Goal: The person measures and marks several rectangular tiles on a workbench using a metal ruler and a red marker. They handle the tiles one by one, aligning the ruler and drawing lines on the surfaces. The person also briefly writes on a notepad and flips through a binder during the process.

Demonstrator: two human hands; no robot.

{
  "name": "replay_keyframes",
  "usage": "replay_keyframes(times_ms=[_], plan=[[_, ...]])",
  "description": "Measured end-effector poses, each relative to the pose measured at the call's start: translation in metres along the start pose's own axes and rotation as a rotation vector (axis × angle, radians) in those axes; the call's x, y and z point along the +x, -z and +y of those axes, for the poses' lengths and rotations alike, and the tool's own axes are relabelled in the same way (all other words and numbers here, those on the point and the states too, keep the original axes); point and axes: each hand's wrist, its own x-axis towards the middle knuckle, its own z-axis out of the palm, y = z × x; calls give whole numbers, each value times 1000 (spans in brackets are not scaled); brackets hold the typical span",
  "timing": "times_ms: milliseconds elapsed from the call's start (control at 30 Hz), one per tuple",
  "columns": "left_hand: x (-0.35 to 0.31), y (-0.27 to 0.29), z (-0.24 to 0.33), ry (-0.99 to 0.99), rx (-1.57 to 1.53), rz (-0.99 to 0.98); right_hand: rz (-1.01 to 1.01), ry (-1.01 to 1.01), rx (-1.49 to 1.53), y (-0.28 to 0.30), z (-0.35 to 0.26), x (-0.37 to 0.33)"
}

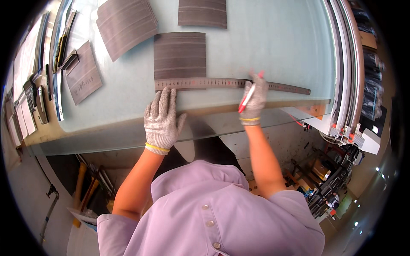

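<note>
A long steel ruler [213, 82] lies across the lower part of a dark grey, faintly striped rectangular sheet [179, 55] and reaches well past it to the right. My left hand [162, 115], in a grey knitted glove with a yellow cuff, lies flat with its fingers stretched out. Its fingertips touch the ruler's left part at the sheet's near edge. My right hand [256, 100], gloved the same way and slightly blurred, is closed around a slim red-and-white marker pen [247, 99]. It is over the ruler's right half, beyond the sheet; whether it touches the ruler I cannot tell.
Similar grey sheets lie beyond: a stack [127, 25], one sheet [202, 13] at the far edge, and a smaller sheet with handwriting [83, 77] under a black clip. A calculator [30, 91] sits at left. Metal rails [346, 64] border the glass-topped table [282, 47] at right.
</note>
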Motion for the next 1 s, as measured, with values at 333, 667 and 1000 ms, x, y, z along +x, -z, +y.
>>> replay_keyframes(times_ms=[333, 667, 1000], plan=[[-5, -1, 0, -57, 22, 19, -499, 243, -325, 134, 71, -117], [-55, 20, 6, -475, -2, -156, -112, -228, -148, 140, 69, -49], [173, 45, 28, -384, 170, 520, -24, -429, 180, 117, 60, -17]])
